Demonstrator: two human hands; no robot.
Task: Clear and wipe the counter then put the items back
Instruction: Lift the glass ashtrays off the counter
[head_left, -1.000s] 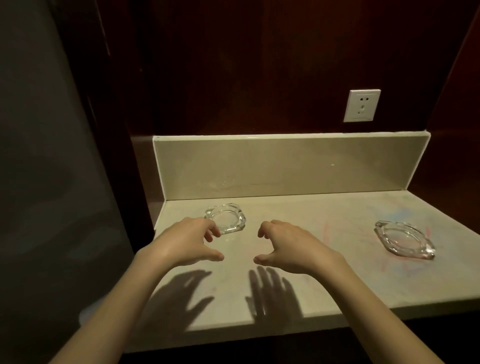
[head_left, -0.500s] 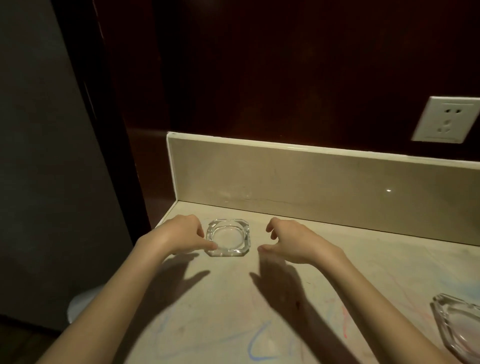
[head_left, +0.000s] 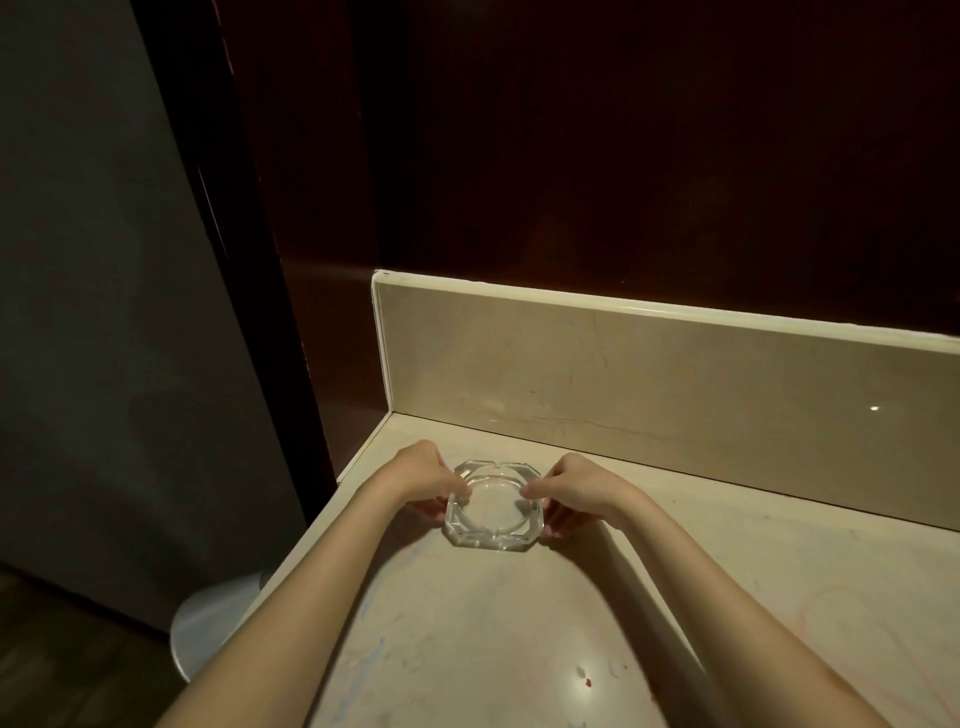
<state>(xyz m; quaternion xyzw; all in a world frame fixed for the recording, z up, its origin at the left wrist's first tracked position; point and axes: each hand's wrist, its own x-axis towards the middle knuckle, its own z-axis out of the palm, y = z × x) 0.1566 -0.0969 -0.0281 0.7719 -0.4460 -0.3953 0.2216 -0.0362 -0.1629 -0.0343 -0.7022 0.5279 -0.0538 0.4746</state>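
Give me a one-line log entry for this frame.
phase: clearing | left hand: grips glass ashtray | right hand: grips it opposite | counter: crayon-like marks, unwiped

— Is there any writing to read here: a label, a brand, a number, a sign?

— None that I can make out. The glass ashtray (head_left: 492, 512) carries no lettering or logo. The beige counter (head_left: 519, 634) has faint blue and reddish scribbles on it, but they are loose strokes, not letters or digits.

— And on the walls?

— The backsplash (head_left: 649, 384) is plain stone with veining only. The dark wood panel (head_left: 623, 156) above it bears no sign or sticker. Nothing legible anywhere in view.
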